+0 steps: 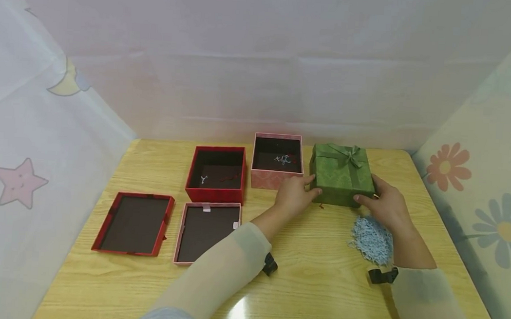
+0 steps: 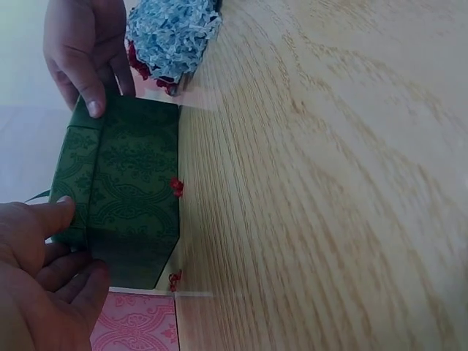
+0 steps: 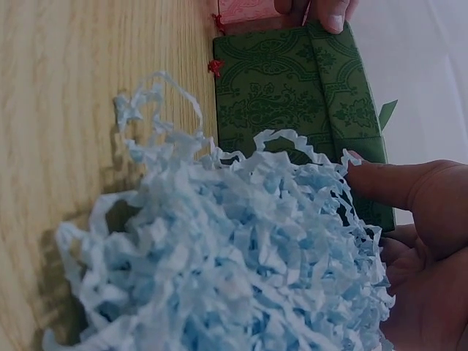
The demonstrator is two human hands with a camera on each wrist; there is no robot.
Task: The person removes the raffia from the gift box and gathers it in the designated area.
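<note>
A green patterned gift box (image 1: 337, 194) with its lid on and a green ribbon bow (image 1: 353, 158) on top stands at the back right of the table. My left hand (image 1: 294, 196) grips the lid at its left side, thumb on the front face. At the opposite side my right hand (image 1: 386, 206) holds the lid, thumb near the front corner. In the left wrist view both thumbs press on the lid's band. A heap of light blue shredded paper (image 3: 241, 256) lies just in front of the box, by the right wrist, with some red shreds (image 2: 139, 62) beside it.
Left of the green box stand an open pink box (image 1: 276, 180) and an open red box (image 1: 215, 195), each with a few paper shreds inside. Upturned in front lie a pink lid (image 1: 209, 230) and a red lid (image 1: 133, 225). Cloth walls (image 1: 242, 80) border the table.
</note>
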